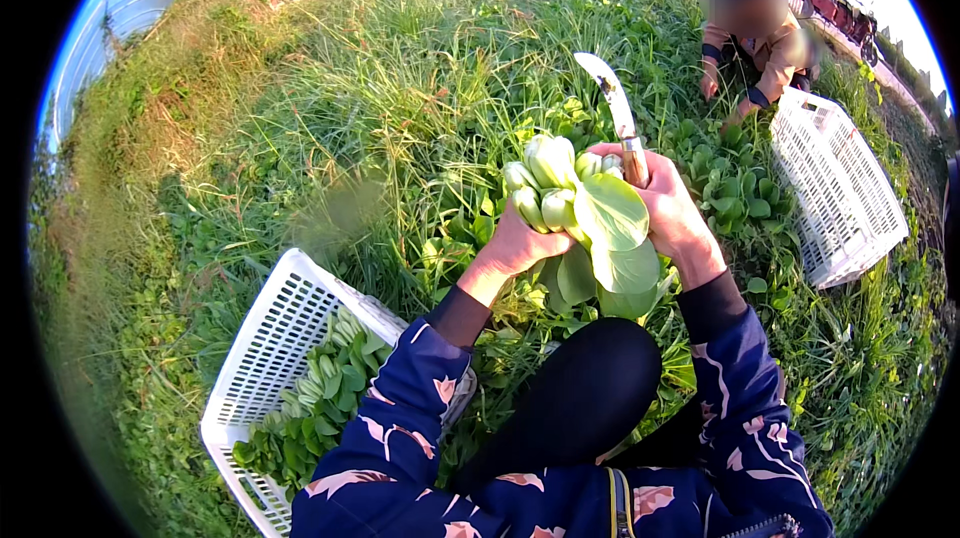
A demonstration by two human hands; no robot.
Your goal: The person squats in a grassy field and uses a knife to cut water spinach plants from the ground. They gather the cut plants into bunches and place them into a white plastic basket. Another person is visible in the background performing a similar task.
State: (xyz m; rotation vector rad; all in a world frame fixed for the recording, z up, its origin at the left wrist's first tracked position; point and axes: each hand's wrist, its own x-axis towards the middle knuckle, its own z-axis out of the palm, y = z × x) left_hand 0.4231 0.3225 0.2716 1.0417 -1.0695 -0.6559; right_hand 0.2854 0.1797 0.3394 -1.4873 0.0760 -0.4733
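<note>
My left hand (529, 239) grips a bunch of bok choy (551, 170) above my knee, its pale stem bases pointing up and away from me. Broad green leaves (619, 238) hang down on the bunch's right side. In my right hand (669, 200) is a sickle knife (615, 102) with a wooden handle, its curved, soil-spotted blade standing upright. The fingers of that hand also reach behind the bok choy stems at the right, where their hold is partly hidden.
A white plastic crate (259, 335) with harvested bok choy (322, 388) stands at my left. Another white crate (844, 193) is at the right, beside a crouching person (757, 42) reaching into the plants. Bok choy (739, 196) grows among tall grass (360, 110).
</note>
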